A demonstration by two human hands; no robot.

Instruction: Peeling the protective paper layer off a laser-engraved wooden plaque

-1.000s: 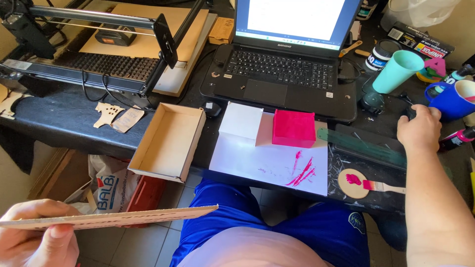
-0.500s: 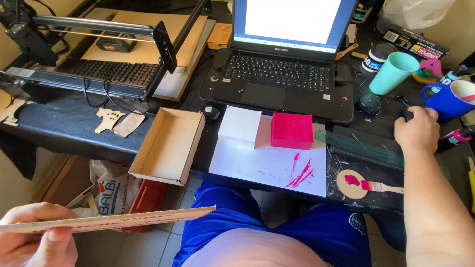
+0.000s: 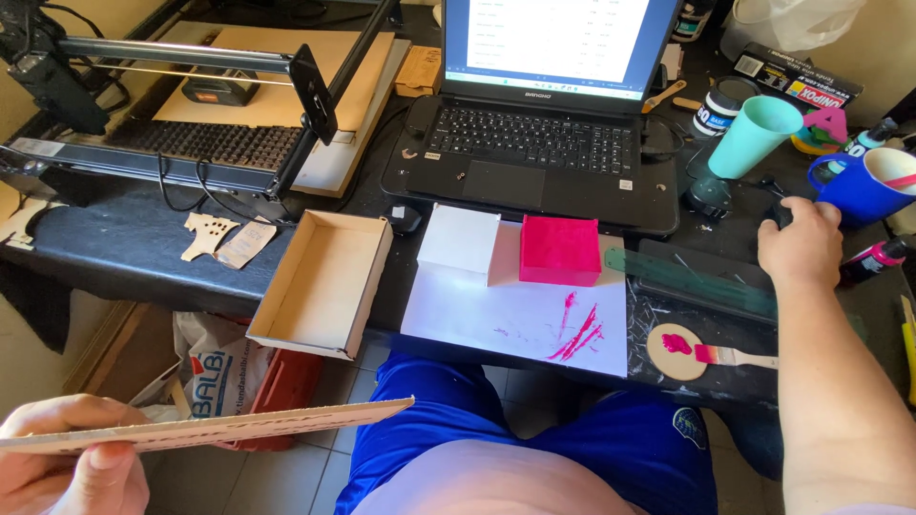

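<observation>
Left hand [image 3: 72,458] grips the thin board [image 3: 205,427] flat and steady while right hand [image 3: 800,250] cups the mouse [image 3: 780,214], best moved gently.

A thin flat wooden panel [image 3: 219,426] held edge-on, nearly level, beside a black mouse [image 3: 782,212].

We see a home craft workshop: laser engraver [image 3: 191,95] left of the laptop [image 3: 544,114], paint jar [image 3: 727,103] and cups right of it, paintbrush [image 3: 735,355] and painted paper [image 3: 515,315] in front.
</observation>
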